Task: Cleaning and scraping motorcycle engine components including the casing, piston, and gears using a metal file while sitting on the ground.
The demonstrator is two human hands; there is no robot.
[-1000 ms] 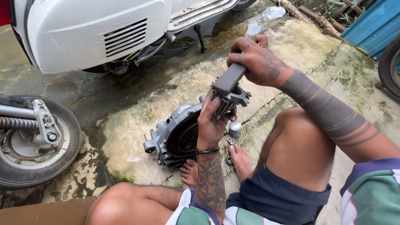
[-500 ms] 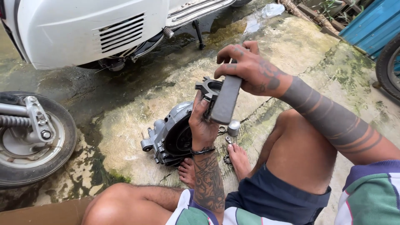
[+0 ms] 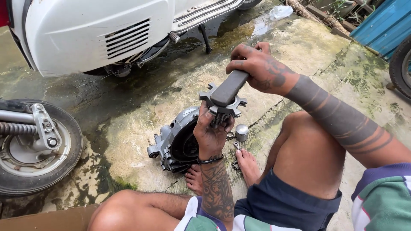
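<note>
My left hand (image 3: 210, 133) grips the underside of a round, notched metal clutch part (image 3: 222, 104), held up in front of me. My right hand (image 3: 256, 70) is closed around the handle of a flat dark grey wrench (image 3: 228, 89) whose far end sits on top of that part. Directly below, a grey engine casing (image 3: 173, 141) rests on the wet concrete between my bare feet (image 3: 247, 164). Beside the casing stands a small metal cap (image 3: 242, 132).
A white scooter body (image 3: 98, 32) stands at the top left on its stand (image 3: 204, 36). A detached wheel with a spring shock (image 3: 36, 147) lies at the left. A blue metal sheet (image 3: 376, 25) and another tyre (image 3: 400, 64) are at the right.
Both hands have lifted the clutch part and wrench slightly, and the wrench handle has swung between up-right and more upright while still seated on the part.
</note>
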